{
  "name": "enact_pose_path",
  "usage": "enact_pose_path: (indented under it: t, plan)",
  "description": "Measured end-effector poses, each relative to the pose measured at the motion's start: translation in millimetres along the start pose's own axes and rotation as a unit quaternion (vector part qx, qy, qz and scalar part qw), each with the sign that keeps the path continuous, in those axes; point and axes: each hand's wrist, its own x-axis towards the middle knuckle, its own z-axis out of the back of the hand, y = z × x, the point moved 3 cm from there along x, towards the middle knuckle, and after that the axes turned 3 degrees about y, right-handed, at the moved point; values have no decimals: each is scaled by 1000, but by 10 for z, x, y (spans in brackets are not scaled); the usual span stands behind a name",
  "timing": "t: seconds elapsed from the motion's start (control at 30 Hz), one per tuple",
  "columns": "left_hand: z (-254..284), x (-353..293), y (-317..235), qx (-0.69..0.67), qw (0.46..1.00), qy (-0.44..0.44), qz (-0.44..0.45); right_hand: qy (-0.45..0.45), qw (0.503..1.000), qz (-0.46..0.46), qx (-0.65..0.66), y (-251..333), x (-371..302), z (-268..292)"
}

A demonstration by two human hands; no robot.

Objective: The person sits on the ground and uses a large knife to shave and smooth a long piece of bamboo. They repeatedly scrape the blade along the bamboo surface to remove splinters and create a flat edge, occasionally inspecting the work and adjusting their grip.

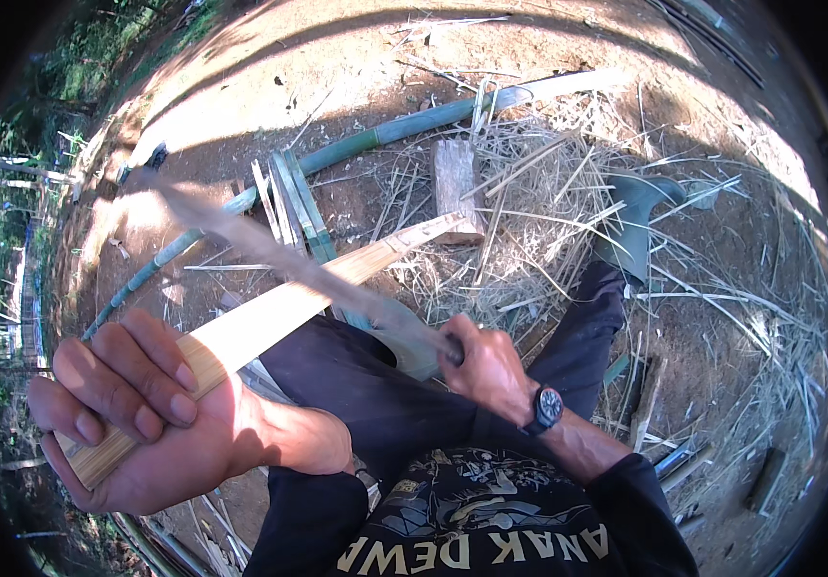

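Note:
My left hand (169,413) is closed round the near end of a split bamboo strip (270,322), pale and flat, which slants up to the right. The strip's far tip narrows and reaches in front of a short wooden block (453,183). In my right hand (494,370) is the dark handle of a machete (313,269). Its long grey blade, blurred by motion, crosses over the strip and points to the upper left. Whether the blade touches the strip I cannot tell.
Beyond my legs a long green bamboo pole (376,139) lies on the ground. Several split green bamboo pieces (297,207) lean near it. Pale shavings (558,221) heap around the block and my booted right foot (630,226). More bamboo scraps (765,481) lie at the right.

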Motion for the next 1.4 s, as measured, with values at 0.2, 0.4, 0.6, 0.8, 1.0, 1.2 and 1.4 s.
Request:
enact_pose_path:
  t: [0.2,0.4,0.6,0.8,1.0,1.2,1.4]
  plan:
    - [101,38,79,4,1000,-23,-16,-4,995,-80,-53,-397,-33,79]
    - [4,18,22,-7,999,50,-18,-22,999,-32,-19,-323,50,-31]
    - [-96,0,81,-39,999,12,-32,19,975,-177,-130,-1283,-4,-45]
    - [-71,232,213,86,990,-53,-94,8,979,-183,-85,-1182,26,-5]
    - [-43,242,221,313,936,-70,-147,-12,999,-41,5,-258,148,15]
    - [-193,316,331,322,928,-81,-170,39,976,-210,-47,-1171,194,20]
    - [9,396,308,127,982,-50,-133,2,997,-66,38,-454,243,-47]
